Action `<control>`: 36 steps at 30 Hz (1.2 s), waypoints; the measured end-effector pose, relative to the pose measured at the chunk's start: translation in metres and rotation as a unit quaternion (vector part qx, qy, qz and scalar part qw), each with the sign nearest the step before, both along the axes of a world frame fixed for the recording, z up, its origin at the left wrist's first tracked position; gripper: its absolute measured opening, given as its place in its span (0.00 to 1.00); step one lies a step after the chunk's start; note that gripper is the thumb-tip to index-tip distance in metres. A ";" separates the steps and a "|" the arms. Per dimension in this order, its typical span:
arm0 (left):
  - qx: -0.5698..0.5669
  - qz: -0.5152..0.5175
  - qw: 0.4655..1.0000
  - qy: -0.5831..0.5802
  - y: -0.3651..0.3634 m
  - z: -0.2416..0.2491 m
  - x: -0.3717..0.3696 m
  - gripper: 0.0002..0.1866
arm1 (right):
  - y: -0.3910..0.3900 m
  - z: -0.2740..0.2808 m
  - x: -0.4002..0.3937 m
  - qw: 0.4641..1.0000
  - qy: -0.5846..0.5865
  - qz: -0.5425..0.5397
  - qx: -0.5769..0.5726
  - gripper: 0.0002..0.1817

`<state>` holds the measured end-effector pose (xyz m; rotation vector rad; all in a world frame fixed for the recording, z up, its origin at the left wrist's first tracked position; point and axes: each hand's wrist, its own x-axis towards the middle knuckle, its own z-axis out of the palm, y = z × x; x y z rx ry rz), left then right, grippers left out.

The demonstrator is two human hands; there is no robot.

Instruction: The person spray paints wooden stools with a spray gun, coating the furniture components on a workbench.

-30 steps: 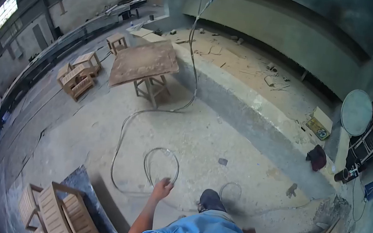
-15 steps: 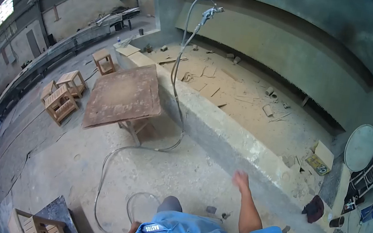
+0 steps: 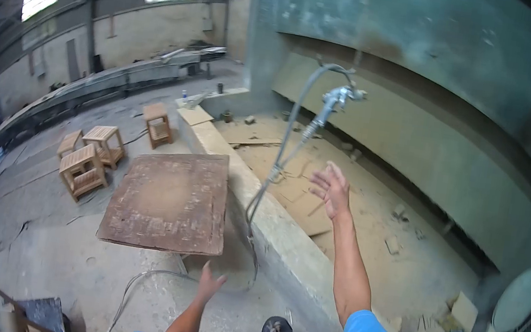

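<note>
A spray gun (image 3: 337,100) hangs in the air at upper centre, with grey hoses (image 3: 272,179) running down from it over the low wall. My right hand (image 3: 331,187) is raised below and slightly right of the gun, fingers spread, touching nothing. Near the front edge of the brown square tabletop (image 3: 168,203) is my left hand (image 3: 211,282), its fingers apart and nothing in it. The tabletop has a dusty patch in its middle.
A low concrete wall (image 3: 287,254) runs diagonally past the table. Beyond it is a dusty booth floor with debris. Small wooden stools (image 3: 84,170) stand at left. A round disc (image 3: 518,301) and a cardboard box (image 3: 462,313) are at right. Hose lies on the floor.
My right hand has risen from beside the low wall toward the spray gun. My left hand has come out from beside my body to near the table. The view has shifted closer to the gun and table.
</note>
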<state>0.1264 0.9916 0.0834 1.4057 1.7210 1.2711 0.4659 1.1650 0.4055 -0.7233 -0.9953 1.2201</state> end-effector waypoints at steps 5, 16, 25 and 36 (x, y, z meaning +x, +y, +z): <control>0.142 0.043 0.987 0.065 0.145 0.101 0.079 0.48 | 0.150 0.063 -0.040 0.956 0.177 0.222 0.069 0.22; 0.058 0.207 0.976 -0.036 0.125 0.090 0.071 0.18 | 0.219 0.203 -0.181 0.966 0.123 0.158 0.163 0.12; -0.065 0.522 0.850 -0.012 -0.130 0.052 0.075 0.11 | 0.109 0.231 -0.383 0.981 0.027 0.117 0.155 0.23; -0.220 0.921 0.232 0.222 -0.497 0.088 0.284 0.10 | 0.037 0.053 -0.583 0.906 -0.017 0.419 0.047 0.14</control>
